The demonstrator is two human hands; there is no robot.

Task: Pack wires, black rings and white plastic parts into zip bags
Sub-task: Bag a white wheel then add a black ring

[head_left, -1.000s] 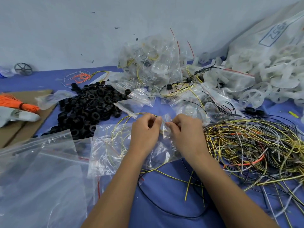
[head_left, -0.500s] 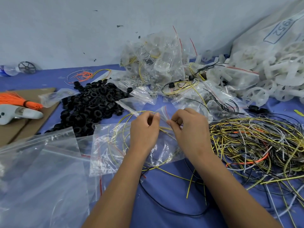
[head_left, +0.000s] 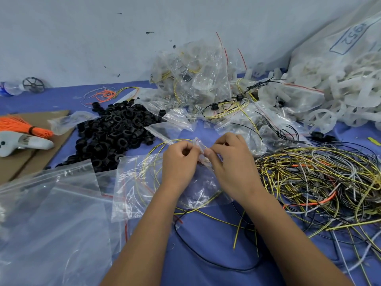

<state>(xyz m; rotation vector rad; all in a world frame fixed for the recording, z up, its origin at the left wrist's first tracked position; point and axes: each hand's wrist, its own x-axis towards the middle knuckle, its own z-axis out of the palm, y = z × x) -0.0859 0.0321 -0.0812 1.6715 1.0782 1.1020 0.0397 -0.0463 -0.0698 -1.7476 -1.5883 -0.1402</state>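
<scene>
A small clear zip bag [head_left: 136, 188] with yellow wire coiled inside lies at the table's middle. My left hand [head_left: 180, 159] and my right hand [head_left: 231, 162] both pinch its top edge, fingertips almost meeting. A heap of black rings [head_left: 115, 133] sits to the left behind the bag. A tangle of yellow, black, white and orange wires [head_left: 321, 182] spreads on the right. White plastic parts [head_left: 350, 93] pile up at the far right, partly inside a big sack.
Filled zip bags [head_left: 193, 73] are heaped at the back centre. Empty large zip bags [head_left: 51, 219] lie at the near left. A cardboard sheet [head_left: 18, 162] carries an orange wire bundle [head_left: 22, 126] and a white tool [head_left: 20, 142]. Loose wires cross the blue table [head_left: 216, 240] near me.
My hands have come closer together at the bag's top edge, which is now bunched between the fingertips. The bag itself has stayed in place.
</scene>
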